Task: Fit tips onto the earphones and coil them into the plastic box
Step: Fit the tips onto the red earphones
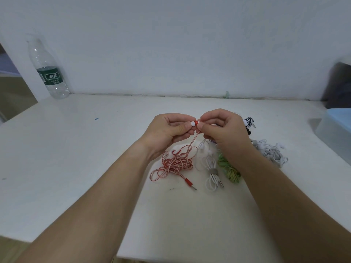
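Forearms (95,205) rise from the bottom edge; left hand (169,128) pinches the white tip (193,123), right hand (220,126) pinches the red earbud (197,122), mid-frame above its cable (174,164) on the counter (76,149). Press squarely, twisting gently.

green bottle label (50,76) reading 怡寶, smaller print illegible

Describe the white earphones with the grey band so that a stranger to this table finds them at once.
On the white table, look just below the right hand, nearer the person. Between the loose red cable and the green bundle lie the white earphones. Unlike the tangled white pile further right, they are folded neatly and tied by a grey band.
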